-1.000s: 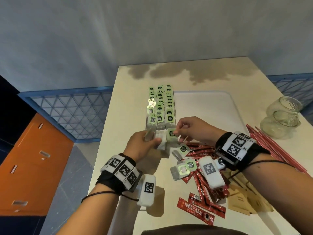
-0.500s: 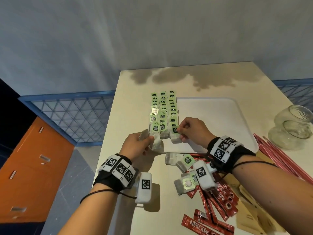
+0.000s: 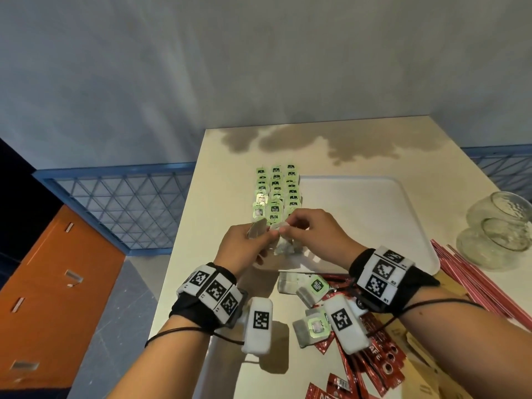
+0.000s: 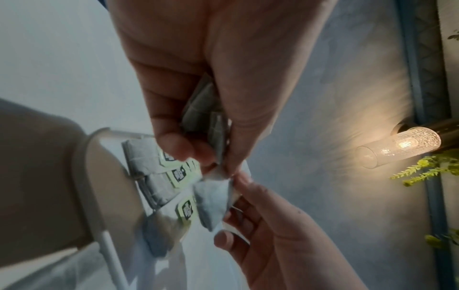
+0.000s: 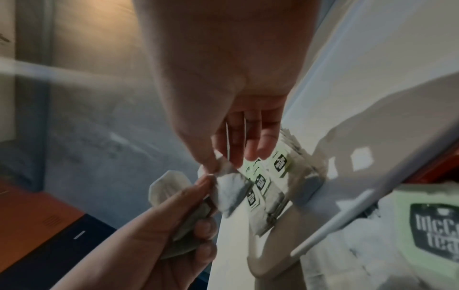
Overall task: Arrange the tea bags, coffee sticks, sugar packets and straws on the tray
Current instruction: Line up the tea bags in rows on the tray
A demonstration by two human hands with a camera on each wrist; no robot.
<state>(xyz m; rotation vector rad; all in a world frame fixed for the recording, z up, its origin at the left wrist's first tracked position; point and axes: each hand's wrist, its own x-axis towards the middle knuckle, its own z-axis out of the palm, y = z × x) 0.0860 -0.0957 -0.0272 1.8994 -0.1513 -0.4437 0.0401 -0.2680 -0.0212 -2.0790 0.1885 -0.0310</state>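
Note:
My left hand grips a small bundle of grey tea bags just above the near left corner of the white tray. My right hand meets it and pinches the top of one tea bag that hangs between both hands. Three rows of green-tagged tea bags lie along the tray's left side. Loose tea bags lie on the table under my right wrist, beside red coffee sticks. Red straws lie to the right, and brown sugar packets at the near right.
Two clear glass jars stand right of the tray. The cream table ends at a left edge near my left wrist, with a blue lattice railing and an orange cabinet beyond. A lit wall lamp shows in the left wrist view.
My right hand set a tea bag at the near end of the tray rows, then drew back to my left hand and took hold of another bag from its bundle.

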